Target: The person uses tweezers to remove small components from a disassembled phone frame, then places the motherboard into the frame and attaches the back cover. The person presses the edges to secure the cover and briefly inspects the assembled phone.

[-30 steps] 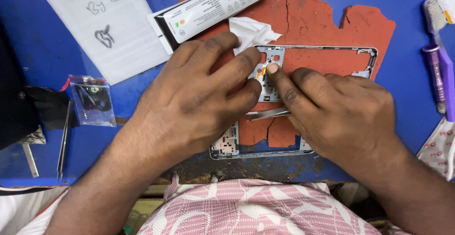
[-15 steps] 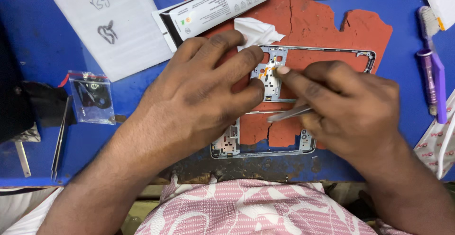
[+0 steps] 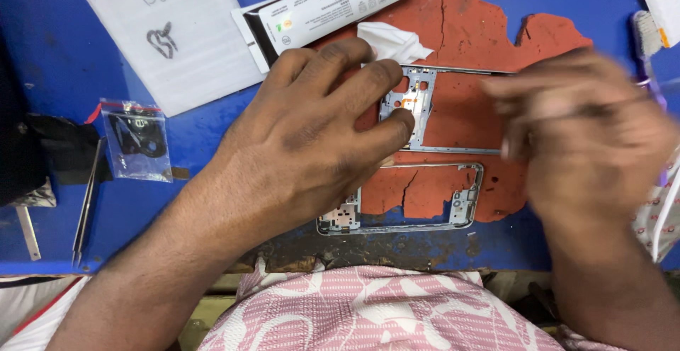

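A thin silver phone frame [image 3: 453,150] lies on a worn orange-red mat [image 3: 482,32]. My left hand [image 3: 312,131] rests flat on the frame's left part, and its fingertips press down the small inner plate with orange spots [image 3: 414,99]. My right hand [image 3: 588,131] hovers, blurred, over the frame's right end, fingers curled and off the metal. Whether it holds a tool is not clear. A crumpled white tissue [image 3: 393,41] sits just beyond my left fingertips.
A black-and-white tube [image 3: 333,4] and a scribbled paper sheet [image 3: 177,32] lie at the back on the blue table [image 3: 57,53]. At the left are a small plastic bag of black parts [image 3: 134,138] and tweezers [image 3: 85,202]. A brush [image 3: 644,32] is at the right edge.
My right hand has lifted off the inner plate and swung to the right, away from my left hand. The thin metal tool seen under it earlier is no longer visible. My left hand stays put.
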